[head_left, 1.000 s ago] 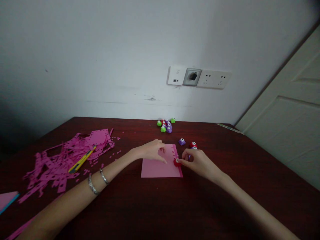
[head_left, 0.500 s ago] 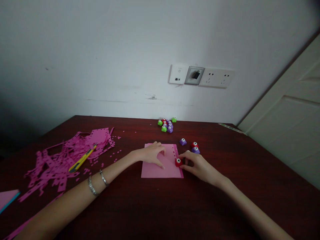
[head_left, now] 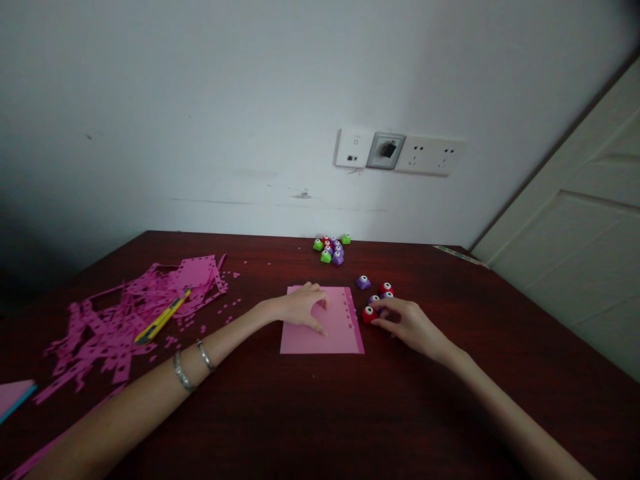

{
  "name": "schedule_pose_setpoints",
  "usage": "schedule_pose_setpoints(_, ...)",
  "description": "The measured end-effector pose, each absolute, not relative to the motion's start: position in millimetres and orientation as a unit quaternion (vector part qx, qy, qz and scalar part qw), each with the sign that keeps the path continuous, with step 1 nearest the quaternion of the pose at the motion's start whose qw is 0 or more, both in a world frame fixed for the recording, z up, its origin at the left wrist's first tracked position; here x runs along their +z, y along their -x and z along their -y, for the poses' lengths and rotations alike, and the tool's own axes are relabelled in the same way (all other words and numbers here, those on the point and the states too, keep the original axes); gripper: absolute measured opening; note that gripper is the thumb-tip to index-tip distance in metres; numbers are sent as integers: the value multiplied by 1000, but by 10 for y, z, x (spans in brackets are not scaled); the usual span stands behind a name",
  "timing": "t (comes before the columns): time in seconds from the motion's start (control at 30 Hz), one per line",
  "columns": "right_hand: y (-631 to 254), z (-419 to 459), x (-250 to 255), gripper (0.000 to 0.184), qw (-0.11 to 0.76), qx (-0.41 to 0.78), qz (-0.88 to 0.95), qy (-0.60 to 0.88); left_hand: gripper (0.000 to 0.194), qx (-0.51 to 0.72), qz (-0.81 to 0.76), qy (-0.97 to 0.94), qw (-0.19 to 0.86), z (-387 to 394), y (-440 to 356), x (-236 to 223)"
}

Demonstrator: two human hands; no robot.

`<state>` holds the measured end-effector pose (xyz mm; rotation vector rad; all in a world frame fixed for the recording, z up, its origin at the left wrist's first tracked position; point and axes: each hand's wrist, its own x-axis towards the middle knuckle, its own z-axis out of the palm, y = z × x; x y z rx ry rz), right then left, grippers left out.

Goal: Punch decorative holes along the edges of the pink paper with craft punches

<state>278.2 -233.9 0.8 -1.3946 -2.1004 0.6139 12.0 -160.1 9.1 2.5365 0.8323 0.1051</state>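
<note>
Red rounded craft punch with a white-and-black top [head_left: 369, 315], pinched in the right hand [head_left: 414, 325], just beside the pale pink paper sheet [head_left: 306, 341]; over that sheet, the left hand [head_left: 299, 307] spreads thumb and fingers wide!

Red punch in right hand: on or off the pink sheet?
Off: the red punch, in the right hand, sits beyond the right edge of the pink sheet.

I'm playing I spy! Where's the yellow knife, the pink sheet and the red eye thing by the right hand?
Yellow knife [head_left: 161, 319], head view: middle of its handle.
Pink sheet [head_left: 334, 321], head view: bare part right of centre.
Red eye thing [head_left: 369, 318], head view: body below the eye.
</note>
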Motion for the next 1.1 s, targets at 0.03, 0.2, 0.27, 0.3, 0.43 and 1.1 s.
schedule_pose_setpoints(0.03,-2800,2329,-2,22,273,220,779,520,50,39,-301,-923,234,1601,-120,92)
schedule_pose_setpoints(0.2,-2894,2281,-26,23,270,192,777,535,50,40,-298,-924,235,1597,-118,95)
schedule_pose_setpoints(0.27,-2921,2263,-43,23,269,183,778,537,50,42,-296,-924,237,1593,-115,89)
schedule_pose_setpoints(0.3,-2931,2255,-52,23,270,179,779,537,50,43,-295,-924,238,1591,-114,83)
schedule_pose_setpoints(0.43,-2956,2243,-52,23,267,166,784,535,51,48,-293,-925,239,1584,-108,62)
schedule_pose_setpoints(1.1,-3334,2109,-340,49,361,115,671,637,50,59,-289,-924,245,1585,-93,79)
